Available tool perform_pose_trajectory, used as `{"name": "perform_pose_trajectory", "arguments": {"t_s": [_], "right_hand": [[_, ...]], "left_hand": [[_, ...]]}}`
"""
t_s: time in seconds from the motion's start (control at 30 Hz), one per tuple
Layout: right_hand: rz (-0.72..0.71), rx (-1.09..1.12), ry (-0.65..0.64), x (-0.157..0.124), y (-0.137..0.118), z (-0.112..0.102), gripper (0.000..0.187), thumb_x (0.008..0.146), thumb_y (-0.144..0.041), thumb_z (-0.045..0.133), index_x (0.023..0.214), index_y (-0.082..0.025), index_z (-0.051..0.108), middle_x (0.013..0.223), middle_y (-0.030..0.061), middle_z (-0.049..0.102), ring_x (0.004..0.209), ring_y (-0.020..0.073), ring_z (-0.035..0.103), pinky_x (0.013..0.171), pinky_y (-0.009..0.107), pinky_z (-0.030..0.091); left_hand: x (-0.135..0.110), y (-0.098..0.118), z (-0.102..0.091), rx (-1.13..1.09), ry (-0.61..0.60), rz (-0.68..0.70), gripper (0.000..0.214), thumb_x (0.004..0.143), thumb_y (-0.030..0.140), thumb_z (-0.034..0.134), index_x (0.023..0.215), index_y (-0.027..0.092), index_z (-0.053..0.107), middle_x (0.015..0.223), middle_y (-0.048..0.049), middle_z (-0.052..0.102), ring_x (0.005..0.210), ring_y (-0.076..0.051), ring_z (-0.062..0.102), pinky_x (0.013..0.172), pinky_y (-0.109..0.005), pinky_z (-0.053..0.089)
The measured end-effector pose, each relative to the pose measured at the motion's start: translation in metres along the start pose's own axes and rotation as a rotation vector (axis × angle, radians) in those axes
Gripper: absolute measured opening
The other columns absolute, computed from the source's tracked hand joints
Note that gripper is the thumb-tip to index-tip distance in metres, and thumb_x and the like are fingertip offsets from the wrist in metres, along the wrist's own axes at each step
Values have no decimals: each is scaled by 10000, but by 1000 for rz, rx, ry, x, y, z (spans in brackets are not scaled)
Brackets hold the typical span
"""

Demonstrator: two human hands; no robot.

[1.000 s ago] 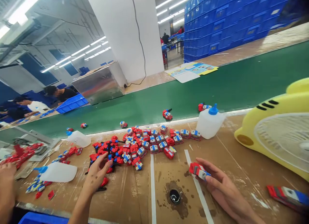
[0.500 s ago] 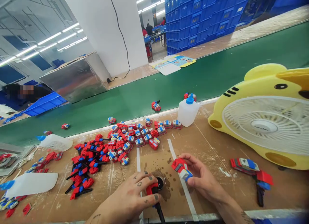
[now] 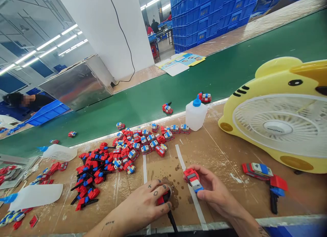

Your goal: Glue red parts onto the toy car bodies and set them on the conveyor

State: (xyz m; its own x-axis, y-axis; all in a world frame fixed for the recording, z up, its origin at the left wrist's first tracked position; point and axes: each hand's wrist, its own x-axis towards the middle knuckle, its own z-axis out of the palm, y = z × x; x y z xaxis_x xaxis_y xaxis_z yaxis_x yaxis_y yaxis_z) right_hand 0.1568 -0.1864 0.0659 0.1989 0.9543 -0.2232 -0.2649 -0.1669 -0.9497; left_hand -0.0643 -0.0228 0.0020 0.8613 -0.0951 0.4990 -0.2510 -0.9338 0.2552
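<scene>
Translucent white plastic, far left: a squeeze bottle (image 3: 35, 195) with a blue nozzle lies on its side on the brown cardboard bench top (image 3: 230, 151); a second lying bottle (image 3: 60, 151) sits behind it near the belt edge
Red-and-blue heap: a loose pile of small blocky toy parts (image 3: 120, 155), glossy plastic; some carry thin black sticks; the pile spreads left of centre, reaching toward the belt
Left hand (image 3: 145, 204): palm down, fingers curled closed around a red part with a black stick (image 3: 166, 204); the stick runs toward the bench's near edge; the fingertips press it at a dark wet stain on the cardboard; small ink marks on the fingers
Tape: two white strips (image 3: 178, 155) run across the cardboard toward the near edge, one on each side of the stain
Right hand (image 3: 217, 192): half closed; thumb and fingertips pinch a red toy block (image 3: 193, 179) with white and blue faces, held just above the bench, just right of the left hand and apart from it
Upright bottle (image 3: 195, 115): squat, translucent, blue cap; stands at the belt edge behind the hands
Belt (image 3: 230, 76): green, matt, smooth; a few stray toy pieces lie on it
Right: a yellow animal-shaped desk fan (image 3: 278, 114), rounded glossy shell, white ribbed grille; in front of it more red, white and blue parts (image 3: 263, 175) lie flat
</scene>
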Motion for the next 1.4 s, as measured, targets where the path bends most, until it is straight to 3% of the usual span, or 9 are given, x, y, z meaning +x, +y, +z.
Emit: {"name": "perform_pose_trajectory", "arguments": {"t_s": [0.23,0.37,0.5,0.73,0.9,1.1,1.2,1.3,1.4], "right_hand": [[-41,-27,41,-5,7,1,650,865,-398,909,1356,-221,522,1217,104,497,1081,203,519,907,229,456],[-57,33,10,-5,18,9,626,898,-344,886,1389,-209,522,1247,121,488,1105,203,515,926,226,454],[-139,-50,90,4,28,20,632,894,-365,894,1377,-214,515,1263,115,480,1156,221,494,971,237,451],[-221,-162,60,16,23,52,527,932,-371,858,1308,-230,516,1241,104,484,1144,219,509,979,252,470],[-240,-349,59,13,33,50,510,974,-320,790,1352,-251,455,1309,84,438,1211,221,464,1042,255,423],[-667,-1117,132,30,18,70,322,1109,-317,536,1395,-231,415,1287,90,452,1194,243,455,1032,335,407],[-873,-1244,179,45,13,88,287,1101,-171,428,1386,-175,401,1282,130,450,1202,282,441,1009,441,407],[-900,-1252,240,56,12,93,364,1026,-70,439,1376,-166,410,1291,128,445,1210,285,435,1012,453,392],[-742,-1315,242,60,8,81,395,1102,-231,442,1480,-177,340,1387,128,352,1288,300,350,1066,460,326]], "left_hand": [[-8,-4,-1,-314,48,-135,350,898,152,502,1212,287,578,1325,-18,519,1241,-172,432,1080,-328,408],[-17,-1,12,-965,244,-552,336,874,250,630,1202,319,601,1301,10,566,1262,-93,493,1127,-203,372],[-14,10,27,-1512,526,-921,444,786,434,732,1139,182,639,1224,-84,615,1181,-164,585,1034,-212,480],[1,15,30,-1581,662,-919,509,756,448,757,1133,130,631,1183,-126,635,1115,-194,627,967,-229,518],[6,16,29,-1667,656,-946,513,768,411,762,1177,131,627,1216,-129,643,1118,-159,648,979,-191,550],[23,28,51,-1670,936,-820,780,728,303,800,1366,161,375,1397,-171,509,1250,-159,582,1055,-183,523],[42,30,50,-1606,1069,-895,989,635,231,844,1403,211,221,1386,-147,482,1229,-125,574,1036,-152,517],[58,15,35,-1468,977,-962,830,672,235,759,1333,192,259,1309,-119,513,1162,-89,580,997,-125,513],[70,-32,18,-1321,807,-894,660,679,295,722,1225,169,373,1174,-74,574,1025,-84,600,922,-146,523]]}}
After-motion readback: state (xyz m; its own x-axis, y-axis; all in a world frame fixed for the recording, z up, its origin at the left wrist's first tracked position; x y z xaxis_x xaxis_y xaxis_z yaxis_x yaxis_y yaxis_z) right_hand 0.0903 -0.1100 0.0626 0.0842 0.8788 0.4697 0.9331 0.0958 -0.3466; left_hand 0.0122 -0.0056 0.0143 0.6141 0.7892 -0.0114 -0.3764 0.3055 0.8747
